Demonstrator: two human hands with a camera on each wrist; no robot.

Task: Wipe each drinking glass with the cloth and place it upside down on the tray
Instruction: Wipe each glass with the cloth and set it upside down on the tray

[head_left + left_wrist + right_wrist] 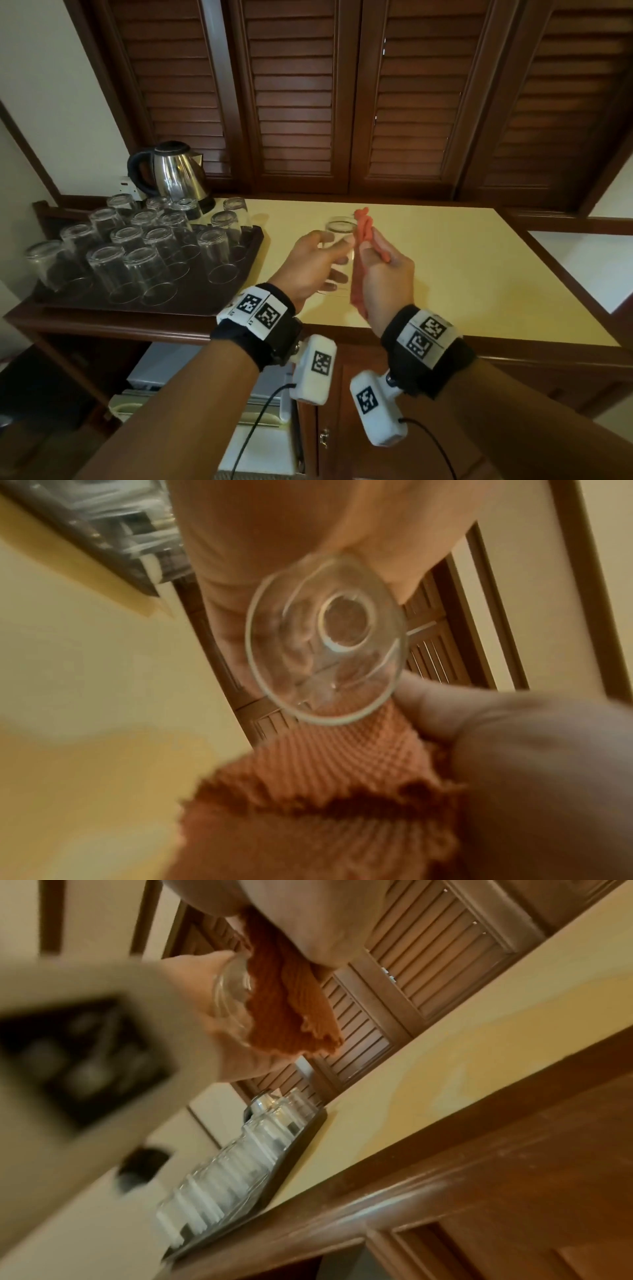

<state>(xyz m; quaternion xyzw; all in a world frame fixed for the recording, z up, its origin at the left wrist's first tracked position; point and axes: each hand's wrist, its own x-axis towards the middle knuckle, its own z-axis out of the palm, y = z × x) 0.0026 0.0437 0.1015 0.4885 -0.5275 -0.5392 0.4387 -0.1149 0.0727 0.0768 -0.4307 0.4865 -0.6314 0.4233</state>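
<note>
Presently the left hand [317,262] grips the glass [337,255] above the table [479,274], axis upright; the right hand [385,270] clutches the cloth [363,228] against it. The tray [251,255] lies left, nearer the left hand.

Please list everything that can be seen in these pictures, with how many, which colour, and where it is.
held glass: one, clear, gripped over the counter
cloth: one, orange, against the held glass
glasses on tray: about fifteen, clear, upside down
tray: one, dark brown, left end of the counter
kettle: one, steel with black handle, behind the tray
counter: one, pale yellow top, wooden edge
louvred doors: dark brown, behind the counter
left hand: fingers round the held glass
right hand: grips the cloth
</note>
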